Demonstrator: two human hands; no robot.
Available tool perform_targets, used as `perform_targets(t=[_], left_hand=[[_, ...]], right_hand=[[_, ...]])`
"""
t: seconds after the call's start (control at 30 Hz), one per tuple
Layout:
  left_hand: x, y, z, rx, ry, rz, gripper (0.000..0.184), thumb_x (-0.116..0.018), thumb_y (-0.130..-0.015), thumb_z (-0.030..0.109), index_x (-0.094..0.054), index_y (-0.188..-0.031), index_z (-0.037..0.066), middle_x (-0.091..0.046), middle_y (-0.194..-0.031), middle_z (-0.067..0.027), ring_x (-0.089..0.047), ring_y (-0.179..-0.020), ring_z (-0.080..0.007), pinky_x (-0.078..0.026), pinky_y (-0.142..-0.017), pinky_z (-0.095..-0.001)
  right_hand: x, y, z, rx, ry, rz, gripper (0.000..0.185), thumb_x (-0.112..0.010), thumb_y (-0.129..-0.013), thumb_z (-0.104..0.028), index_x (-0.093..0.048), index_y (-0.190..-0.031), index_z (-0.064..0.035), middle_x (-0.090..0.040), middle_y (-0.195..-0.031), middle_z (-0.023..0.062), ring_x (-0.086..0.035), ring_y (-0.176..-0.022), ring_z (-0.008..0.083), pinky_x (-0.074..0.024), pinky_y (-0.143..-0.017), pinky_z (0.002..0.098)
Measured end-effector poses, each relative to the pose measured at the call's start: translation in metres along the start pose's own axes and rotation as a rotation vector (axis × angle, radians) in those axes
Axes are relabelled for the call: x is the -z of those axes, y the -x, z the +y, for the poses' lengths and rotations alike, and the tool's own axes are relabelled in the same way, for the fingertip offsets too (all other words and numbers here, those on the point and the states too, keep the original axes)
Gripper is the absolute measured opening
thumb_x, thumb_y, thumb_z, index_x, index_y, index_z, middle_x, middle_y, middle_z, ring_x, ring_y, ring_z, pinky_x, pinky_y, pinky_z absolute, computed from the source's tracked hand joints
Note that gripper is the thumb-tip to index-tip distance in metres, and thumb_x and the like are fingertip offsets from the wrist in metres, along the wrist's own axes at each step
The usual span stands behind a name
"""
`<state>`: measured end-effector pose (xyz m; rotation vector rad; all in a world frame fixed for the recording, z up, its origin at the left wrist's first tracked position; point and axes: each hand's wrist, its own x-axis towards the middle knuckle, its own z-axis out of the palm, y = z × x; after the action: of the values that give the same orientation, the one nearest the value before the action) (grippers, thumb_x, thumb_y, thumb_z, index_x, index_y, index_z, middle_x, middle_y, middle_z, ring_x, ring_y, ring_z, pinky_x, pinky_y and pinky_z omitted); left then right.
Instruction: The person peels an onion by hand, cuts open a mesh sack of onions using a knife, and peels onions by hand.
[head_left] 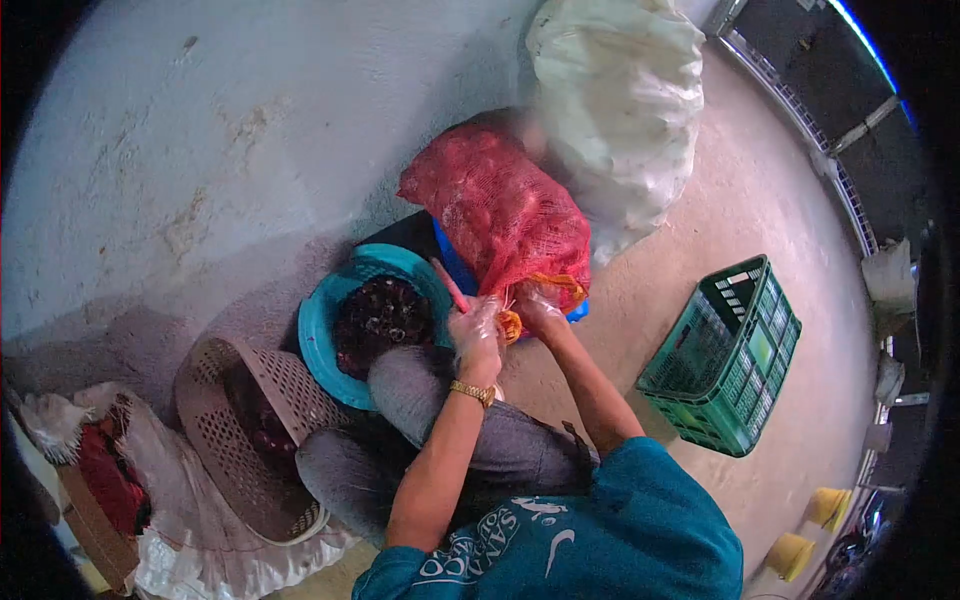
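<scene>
Where the teal shirt [600, 520] fills the near edge, two bare forearms [440, 475] reach forward, the left one crossing dark grey trousers [500, 435] and wearing a gold watch [473, 392] at the wrist. The left hand [478, 332] has its fingers closed around a slim pink handle [450, 285] that points up and away; a clear, shiny covering shows over this hand. Just beside it, the right hand [541, 308] is at the gathered end of a red mesh sack [500, 205], partly hidden by the netting, so whether its fingers pinch or spread cannot be told. Orange netting [511, 326] bunches between the hands and around the right one. The red mesh sack is full and lumpy, lying over something bright blue [452, 258].

To the left of the legs stands a turquoise tub [320, 345] with dark, purplish pieces [385, 318] in it; nearer and further left, a tilted beige perforated basket [215, 430] holds more dark stuff, next to a crumpled white woven sack [190, 500]. On the right, apart from the hands, a green plastic crate [735, 385] sits on the floor [620, 330]. Beyond the red mesh sack rises a large pale sack [620, 110], against a stained light wall [260, 120]
</scene>
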<state>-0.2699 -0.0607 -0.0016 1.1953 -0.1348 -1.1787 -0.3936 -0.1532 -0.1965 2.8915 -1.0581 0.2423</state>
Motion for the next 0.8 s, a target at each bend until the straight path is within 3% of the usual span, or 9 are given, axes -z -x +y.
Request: perform_targets(t=[0.2, 0.27, 0.33, 0.4, 0.43, 0.47, 0.53, 0.73, 0.8], left_hand=[[0.0, -0.001, 0.0, 0.003, 0.037, 0.047, 0.025, -0.067, -0.071, -0.001, -0.048, -0.066, 0.015, -0.05, -0.063, 0.005, -0.045, -0.047, -0.0053, -0.035, -0.042, -0.0208], [0.001, -0.006, -0.005, -0.008, 0.081, 0.051, 0.024, -0.067, -0.071, -0.001, -0.05, -0.067, 0.014, -0.051, -0.063, 0.0044, -0.045, -0.047, -0.0055, -0.035, -0.042, -0.0206], [0.002, -0.01, -0.007, -0.011, 0.03, 0.081, 0.018, -0.067, -0.071, -0.001, -0.054, -0.07, 0.012, -0.054, -0.065, 0.0027, -0.047, -0.048, -0.006, -0.036, -0.043, -0.0205], [0.004, -0.011, -0.007, -0.019, 0.017, 0.067, 0.014, -0.066, -0.073, 0.0, -0.056, -0.073, 0.01, -0.055, -0.065, 0.0014, -0.047, -0.047, -0.0065, -0.036, -0.042, -0.0206], [0.003, -0.011, -0.005, -0.027, -0.016, 0.066, 0.013, -0.066, -0.073, 0.0, -0.056, -0.074, 0.009, -0.056, -0.065, 0.001, -0.047, -0.047, -0.0065, -0.035, -0.042, -0.0205], [0.002, -0.01, -0.002, -0.037, -0.046, 0.064, 0.013, -0.066, -0.074, 0.001, -0.056, -0.075, 0.009, -0.056, -0.065, 0.0006, -0.047, -0.046, -0.0065, -0.035, -0.042, -0.0205], [0.0, -0.009, 0.0, -0.029, -0.085, 0.071, 0.011, -0.065, -0.074, 0.001, -0.056, -0.076, 0.008, -0.056, -0.065, 0.0004, -0.047, -0.046, -0.0063, -0.036, -0.041, -0.0205], [-0.007, -0.018, -0.015, -0.036, -0.144, 0.055, 0.016, -0.067, -0.076, 0.003, -0.053, -0.073, 0.01, -0.052, -0.06, 0.0043, -0.047, -0.047, -0.0044, -0.036, -0.042, -0.0209], [-0.005, -0.02, -0.017, 0.002, -0.136, 0.038, 0.02, -0.07, -0.076, 0.006, -0.052, -0.07, 0.011, -0.05, -0.06, 0.0059, -0.045, -0.05, -0.0034, -0.036, -0.045, -0.022]], right_hand=[[-0.025, -0.009, -0.003, 0.109, 0.464, 0.024, 0.037, -0.046, -0.083, -0.02, -0.055, -0.112, -0.0003, -0.061, -0.101, 0.0179, -0.061, -0.088, 0.0325, -0.0477, -0.08, 0.0459], [0.048, -0.016, -0.013, -0.321, -0.231, 0.135, 0.039, -0.048, -0.081, -0.022, -0.055, -0.114, -0.0019, -0.061, -0.105, 0.0191, -0.061, -0.094, 0.0334, -0.0484, -0.08, 0.046], [0.065, -0.02, -0.011, -0.199, -0.078, 0.059, 0.037, -0.05, -0.08, -0.024, -0.058, -0.111, -0.0038, -0.062, -0.105, 0.0196, -0.063, -0.092, 0.0345, -0.0502, -0.077, 0.0468], [0.106, -0.027, -0.011, -0.201, -0.235, -0.105, 0.03, -0.049, -0.081, -0.024, -0.063, -0.098, -0.004, -0.067, -0.092, 0.017, -0.066, -0.081, 0.0328, -0.0515, -0.068, 0.0475], [0.077, -0.025, -0.004, -0.276, -0.085, -0.236, 0.023, -0.051, -0.081, -0.022, -0.066, -0.086, -0.0053, -0.069, -0.077, 0.0123, -0.066, -0.072, 0.0335, -0.0514, -0.064, 0.0469], [0.105, -0.025, -0.006, -0.268, -0.09, -0.234, 0.023, -0.051, -0.081, -0.022, -0.066, -0.086, -0.0053, -0.069, -0.077, 0.0123, -0.066, -0.072, 0.0335, -0.0514, -0.064, 0.0469], [0.16, -0.015, -0.006, -0.428, -0.677, 0.022, 0.017, -0.056, -0.079, -0.02, -0.066, -0.08, -0.0059, -0.067, -0.067, 0.0082, -0.066, -0.071, 0.0335, -0.0518, -0.065, 0.0431], [0.202, 0.018, -0.01, -0.663, -1.39, -0.035, 0.035, -0.065, -0.082, -0.025, -0.058, -0.111, -0.0063, -0.063, -0.097, 0.005, -0.06, -0.088, 0.0157, -0.0482, -0.078, 0.0282], [0.189, 0.029, -0.007, -0.739, -1.59, 0.17, 0.036, -0.056, -0.089, -0.032, -0.054, -0.115, -0.0075, -0.06, -0.088, 0.0004, -0.057, -0.073, 0.0105, -0.0478, -0.06, 0.0266]])
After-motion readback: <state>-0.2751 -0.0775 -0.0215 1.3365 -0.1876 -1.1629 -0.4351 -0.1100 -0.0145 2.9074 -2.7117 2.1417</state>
